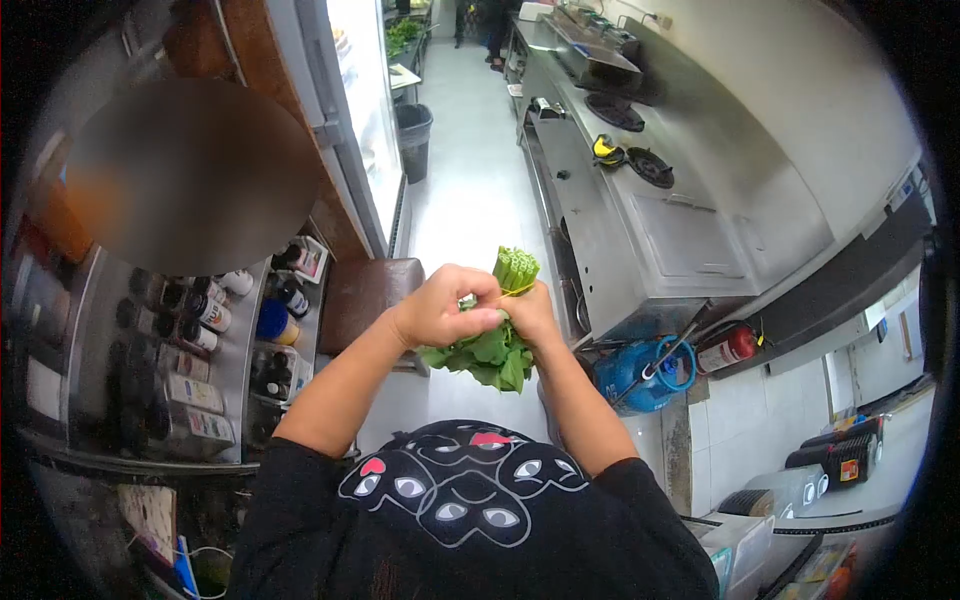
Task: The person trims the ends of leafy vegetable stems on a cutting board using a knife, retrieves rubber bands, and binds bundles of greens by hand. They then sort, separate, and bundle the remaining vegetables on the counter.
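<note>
A bundle of leafy greens [490, 358] is held up in front of my chest, its cut stem ends [517, 265] upward and its leaves hanging down. My right hand [530, 315] is closed around the stems from the right side. A thin yellow band [518, 292] runs across the stems near their cut ends. From the left, my left hand [455, 308] is closed in a pinch at the band, thumb and fingers curled against the bundle. The exact grip of the left fingertips on the band is partly hidden.
Left stand shelves of bottles and jars [210, 310], a brown padded stool [370, 300] and a lit glass-door fridge [365, 110]. A steel stove counter [690, 230] lines the right, with a blue gas cylinder [640, 378] and a red extinguisher [728, 348]. Farther off is a bin [414, 145].
</note>
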`<state>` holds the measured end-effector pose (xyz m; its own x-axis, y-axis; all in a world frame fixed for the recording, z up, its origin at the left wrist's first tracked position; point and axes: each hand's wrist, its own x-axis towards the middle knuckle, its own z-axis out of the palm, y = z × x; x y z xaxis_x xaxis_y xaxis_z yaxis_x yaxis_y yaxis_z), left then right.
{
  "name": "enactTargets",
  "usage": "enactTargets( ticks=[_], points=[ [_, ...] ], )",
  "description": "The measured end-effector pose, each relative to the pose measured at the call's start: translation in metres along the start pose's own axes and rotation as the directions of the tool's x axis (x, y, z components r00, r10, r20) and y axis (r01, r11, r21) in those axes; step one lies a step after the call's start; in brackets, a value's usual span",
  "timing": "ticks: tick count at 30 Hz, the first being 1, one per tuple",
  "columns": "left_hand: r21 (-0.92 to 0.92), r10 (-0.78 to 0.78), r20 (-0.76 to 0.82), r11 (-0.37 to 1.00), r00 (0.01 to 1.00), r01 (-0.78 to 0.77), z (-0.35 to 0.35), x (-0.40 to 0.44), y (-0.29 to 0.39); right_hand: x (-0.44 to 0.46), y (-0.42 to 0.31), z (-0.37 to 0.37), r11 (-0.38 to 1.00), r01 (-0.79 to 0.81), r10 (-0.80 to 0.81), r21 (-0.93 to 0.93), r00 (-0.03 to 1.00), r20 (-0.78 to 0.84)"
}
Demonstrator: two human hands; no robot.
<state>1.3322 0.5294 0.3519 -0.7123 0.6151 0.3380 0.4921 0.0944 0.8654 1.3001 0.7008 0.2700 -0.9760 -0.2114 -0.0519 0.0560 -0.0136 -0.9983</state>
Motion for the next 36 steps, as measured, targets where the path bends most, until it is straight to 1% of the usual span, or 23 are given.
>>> enactTargets(
  ticks=[1, 2, 3, 4, 5, 6, 7, 8, 9, 10, 11, 12, 13, 14, 16, 20, 21, 22, 24, 27, 28, 31, 36],
  points=[
    [-0.262, -0.082, -0.027, 0.962, 0.996, 0.072, 0.006, -0.001, -0.004, -0.002, -0.005, 0.001, 0.999, 0.016, -0.014, 0.035, 0.999, -0.052],
    [-0.506, -0.169, -0.030, 0.852, 0.985, 0.131, 0.010, -0.001, -0.011, -0.001, -0.004, 0.000, 0.998, 0.039, -0.034, 0.058, 0.996, -0.081],
    [-0.491, 0.035, -0.061, 0.869, 0.998, -0.061, 0.010, 0.001, -0.029, 0.001, -0.001, 0.000, 0.995, 0.063, -0.054, 0.080, 0.992, -0.110],
    [-0.624, -0.046, -0.157, 0.779, 0.986, -0.063, 0.014, 0.002, -0.032, 0.001, -0.005, 0.002, 0.991, 0.087, -0.072, 0.103, 0.987, -0.141],
    [-0.740, -0.142, -0.236, 0.667, 0.961, -0.083, 0.023, 0.001, -0.033, 0.000, -0.011, 0.004, 0.993, 0.089, -0.073, 0.084, 0.982, -0.174],
    [-0.835, -0.250, -0.292, 0.537, 0.923, -0.118, 0.030, 0.002, -0.036, 0.000, -0.011, 0.006, 0.988, 0.129, -0.110, 0.085, 0.974, -0.198],
    [-0.879, -0.207, -0.310, 0.434, 0.928, -0.197, 0.033, 0.003, -0.049, 0.000, -0.010, 0.007, 0.982, 0.166, -0.144, 0.085, 0.964, -0.221],
    [-0.896, -0.246, -0.347, 0.372, 0.905, -0.242, 0.037, 0.004, -0.055, 0.001, -0.009, 0.009, 0.975, 0.204, -0.178, 0.084, 0.953, -0.244],
    [-0.905, -0.287, -0.381, 0.310, 0.879, -0.291, 0.041, 0.007, -0.058, 0.006, -0.005, 0.010, 0.978, 0.202, -0.183, 0.045, 0.946, -0.267],
    [-0.905, -0.329, -0.413, 0.251, 0.849, -0.343, 0.044, 0.010, -0.061, 0.009, -0.003, 0.012, 0.967, 0.253, -0.239, 0.011, 0.925, -0.296],
    [-0.887, -0.439, -0.455, 0.302, 0.774, -0.350, 0.047, 0.013, -0.065, 0.012, 0.000, 0.015, 0.952, 0.304, -0.295, -0.025, 0.899, -0.323],
    [-0.878, -0.463, -0.472, 0.330, 0.750, -0.348, 0.049, 0.016, -0.066, 0.014, 0.002, 0.016, 0.935, 0.350, -0.349, -0.061, 0.871, -0.345],
    [-0.868, -0.487, -0.489, 0.357, 0.724, -0.347, 0.049, 0.018, -0.067, 0.016, 0.004, 0.013, 0.901, 0.281, -0.397, -0.330, 0.840, -0.369],
    [-0.856, -0.509, -0.508, 0.385, 0.695, -0.345, 0.049, 0.019, -0.068, 0.017, 0.005, 0.010, 0.871, 0.256, -0.419, -0.420, 0.833, -0.362],
    [-0.834, -0.513, -0.523, 0.473, 0.681, -0.285, 0.050, 0.018, -0.069, 0.020, 0.003, 0.006, 0.785, 0.200, -0.463, -0.587, 0.818, -0.341],
    [-0.781, -0.530, -0.544, 0.603, 0.650, -0.162, 0.053, 0.019, -0.077, 0.025, 0.000, 0.003, 0.576, 0.176, -0.601, -0.798, 0.754, -0.267],
    [-0.759, -0.525, -0.555, 0.636, 0.645, -0.136, 0.055, 0.019, -0.077, 0.028, 0.000, 0.003, 0.556, 0.130, -0.572, -0.821, 0.776, -0.265],
    [-0.735, -0.519, -0.567, 0.669, 0.640, -0.109, 0.056, 0.020, -0.077, 0.030, -0.001, 0.003, 0.523, 0.117, -0.567, -0.844, 0.788, -0.242],
    [-0.721, -0.536, -0.581, 0.689, 0.613, -0.081, 0.059, 0.022, -0.071, 0.032, -0.003, 0.003, 0.453, 0.097, -0.554, -0.886, 0.810, -0.195],
    [-0.719, -0.574, -0.591, 0.693, 0.567, -0.048, 0.058, 0.023, -0.076, 0.039, 0.002, 0.004, 0.347, 0.118, -0.627, -0.931, 0.767, -0.136],
    [-0.723, -0.588, -0.593, 0.690, 0.550, -0.041, 0.056, 0.024, -0.080, 0.040, 0.004, 0.004, 0.315, 0.117, -0.621, -0.942, 0.776, -0.111],
    [-0.694, -0.611, -0.594, 0.718, 0.523, 0.051, 0.050, 0.026, -0.083, 0.044, 0.011, 0.008, 0.213, 0.124, -0.592, -0.969, 0.806, -0.027],
    [-0.617, -0.596, -0.607, 0.770, 0.525, 0.160, 0.045, 0.019, -0.096, 0.040, 0.019, 0.015, 0.056, 0.143, -0.494, -0.988, 0.864, 0.097]
  ],
)
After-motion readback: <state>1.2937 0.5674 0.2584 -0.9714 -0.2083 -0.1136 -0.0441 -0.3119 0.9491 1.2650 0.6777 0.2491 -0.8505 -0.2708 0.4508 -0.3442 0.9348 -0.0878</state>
